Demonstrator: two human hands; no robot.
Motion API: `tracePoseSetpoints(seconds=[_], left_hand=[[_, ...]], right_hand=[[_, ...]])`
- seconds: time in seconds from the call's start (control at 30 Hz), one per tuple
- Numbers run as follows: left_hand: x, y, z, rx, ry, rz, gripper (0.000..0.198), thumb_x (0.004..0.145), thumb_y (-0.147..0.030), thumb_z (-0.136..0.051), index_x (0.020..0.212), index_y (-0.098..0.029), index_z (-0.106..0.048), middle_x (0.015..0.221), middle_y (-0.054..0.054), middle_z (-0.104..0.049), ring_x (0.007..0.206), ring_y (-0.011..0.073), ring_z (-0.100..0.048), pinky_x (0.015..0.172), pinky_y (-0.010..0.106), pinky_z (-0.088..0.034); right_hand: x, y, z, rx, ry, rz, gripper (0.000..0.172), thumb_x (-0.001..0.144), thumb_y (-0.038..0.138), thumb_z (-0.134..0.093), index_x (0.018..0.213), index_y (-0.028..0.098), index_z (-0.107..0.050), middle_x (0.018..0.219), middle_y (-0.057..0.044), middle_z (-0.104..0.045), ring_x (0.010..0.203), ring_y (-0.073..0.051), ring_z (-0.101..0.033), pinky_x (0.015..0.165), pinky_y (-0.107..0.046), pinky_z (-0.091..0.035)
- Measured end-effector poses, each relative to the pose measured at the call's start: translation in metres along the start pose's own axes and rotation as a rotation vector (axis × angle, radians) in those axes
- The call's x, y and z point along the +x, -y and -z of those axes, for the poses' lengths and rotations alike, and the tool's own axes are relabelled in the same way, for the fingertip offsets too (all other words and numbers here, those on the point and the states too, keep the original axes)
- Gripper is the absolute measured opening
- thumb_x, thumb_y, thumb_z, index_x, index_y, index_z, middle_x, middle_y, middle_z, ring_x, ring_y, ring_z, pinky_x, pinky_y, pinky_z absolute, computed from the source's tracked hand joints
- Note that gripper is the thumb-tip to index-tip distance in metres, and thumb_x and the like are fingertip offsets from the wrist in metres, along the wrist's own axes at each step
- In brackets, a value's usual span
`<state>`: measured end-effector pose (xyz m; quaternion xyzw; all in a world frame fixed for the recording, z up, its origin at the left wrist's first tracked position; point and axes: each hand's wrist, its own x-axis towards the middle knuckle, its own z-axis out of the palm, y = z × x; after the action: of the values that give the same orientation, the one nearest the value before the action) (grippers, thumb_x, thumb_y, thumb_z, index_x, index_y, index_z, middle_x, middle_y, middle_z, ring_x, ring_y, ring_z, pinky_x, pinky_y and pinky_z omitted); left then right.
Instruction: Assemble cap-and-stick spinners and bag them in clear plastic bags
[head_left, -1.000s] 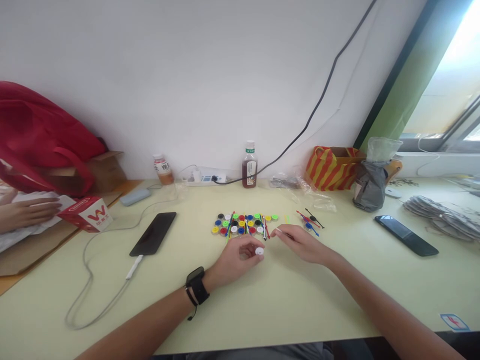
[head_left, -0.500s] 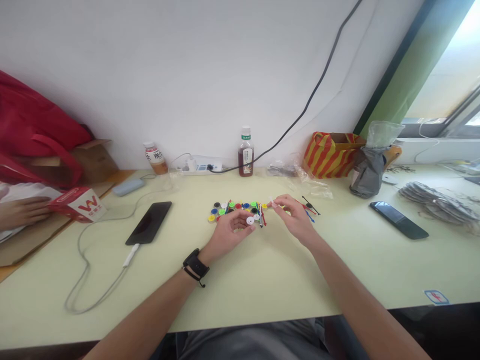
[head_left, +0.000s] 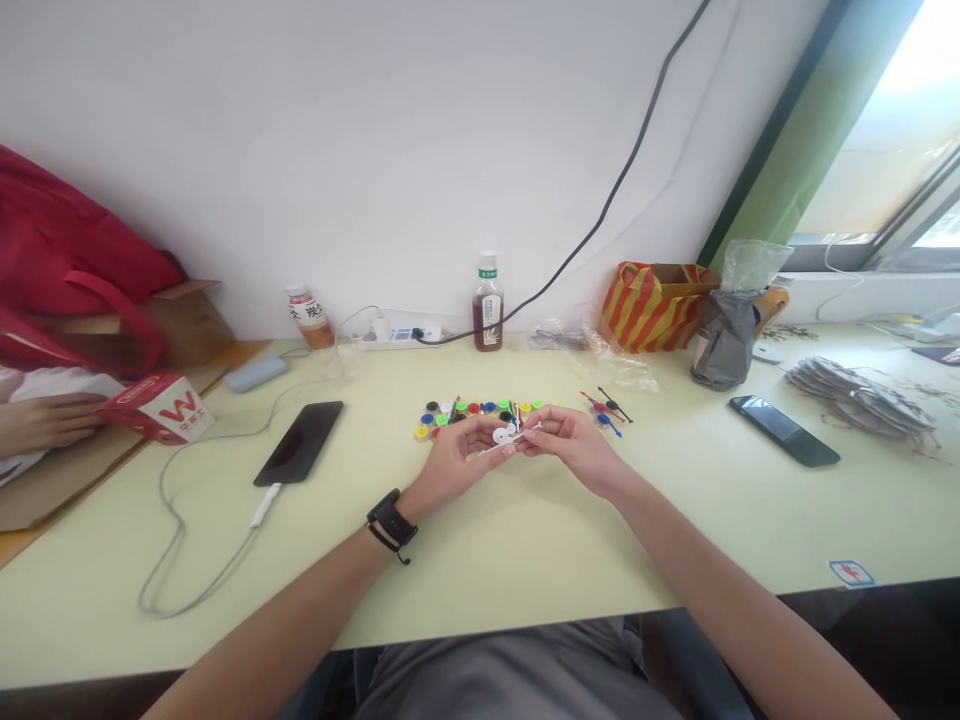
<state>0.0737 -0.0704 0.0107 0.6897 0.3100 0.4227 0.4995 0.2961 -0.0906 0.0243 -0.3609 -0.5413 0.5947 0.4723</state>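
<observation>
My left hand [head_left: 451, 467] is closed on a small white round disc [head_left: 500, 436] between thumb and fingers. My right hand [head_left: 576, 452] pinches a thin white arrow-shaped piece [head_left: 535, 428], which lies against the disc; whether the two are joined I cannot tell. Just beyond my hands is a cluster of small round pieces [head_left: 431, 420] in black, yellow, blue, green, red and white, partly hidden by my fingers. Coloured arrow pieces lie among them. Right of my right hand sit several arrow pieces [head_left: 613, 405] in black, red and blue, with round centres.
A charging phone [head_left: 298, 444] lies left with its cable; another phone [head_left: 783, 430] lies right. Behind stand a dark drink bottle [head_left: 489, 318], a power strip [head_left: 409, 333] and a striped bag [head_left: 654, 310]. At far left another person's hand [head_left: 56, 420] rests by a red-and-white box [head_left: 165, 408].
My right hand has moved left to my left hand, bringing the white arrow piece against the white disc. The left hand has stayed nearly in place; the view has shifted slightly.
</observation>
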Motion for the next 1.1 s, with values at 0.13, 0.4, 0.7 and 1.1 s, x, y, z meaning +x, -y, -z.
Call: tracePoseSetpoints(seconds=[0.13, 0.4, 0.7, 1.1], left_hand=[[0.0003, 0.0022, -0.0024, 0.040, -0.002, -0.020, 0.035, 0.086, -0.039, -0.080, 0.112, -0.016, -0.074, 0.110, 0.011, -0.077, 0.100, 0.0250, -0.074, 0.096, 0.043, -0.061], [0.0000, -0.0029, -0.0017, 0.108, -0.046, -0.063, 0.033, 0.086, -0.036, -0.080, 0.112, -0.017, -0.076, 0.110, 0.010, -0.079, 0.101, 0.0254, -0.075, 0.096, 0.042, -0.062], [0.0000, 0.0037, 0.0018, 0.258, -0.072, -0.115, 0.030, 0.086, -0.039, -0.080, 0.109, -0.021, -0.079, 0.107, 0.009, -0.079, 0.096, 0.0245, -0.074, 0.085, 0.036, -0.063], [-0.0010, 0.0022, 0.0013, 0.374, -0.091, -0.239, 0.013, 0.086, -0.035, -0.080, 0.092, -0.023, -0.080, 0.096, 0.006, -0.080, 0.090, 0.0234, -0.074, 0.083, 0.036, -0.057]], right_hand=[[0.0003, -0.0033, -0.0049, -0.042, -0.011, 0.047, 0.036, 0.077, 0.050, -0.085, 0.093, 0.021, -0.072, 0.093, -0.006, -0.076, 0.087, -0.022, -0.072, 0.088, -0.043, -0.058], [0.0003, -0.0065, -0.0032, -0.180, -0.004, 0.094, 0.029, 0.080, 0.046, -0.083, 0.091, 0.021, -0.075, 0.085, -0.004, -0.068, 0.073, -0.016, -0.060, 0.069, -0.034, -0.052], [-0.0008, -0.0027, -0.0035, -0.300, 0.004, 0.106, 0.031, 0.085, 0.050, -0.076, 0.090, 0.020, -0.072, 0.077, 0.000, -0.060, 0.066, -0.014, -0.050, 0.061, -0.030, -0.041], [-0.0001, -0.0051, -0.0050, -0.312, 0.027, 0.106, 0.030, 0.089, 0.050, -0.071, 0.091, 0.021, -0.067, 0.070, 0.004, -0.047, 0.065, -0.013, -0.042, 0.060, -0.028, -0.032]])
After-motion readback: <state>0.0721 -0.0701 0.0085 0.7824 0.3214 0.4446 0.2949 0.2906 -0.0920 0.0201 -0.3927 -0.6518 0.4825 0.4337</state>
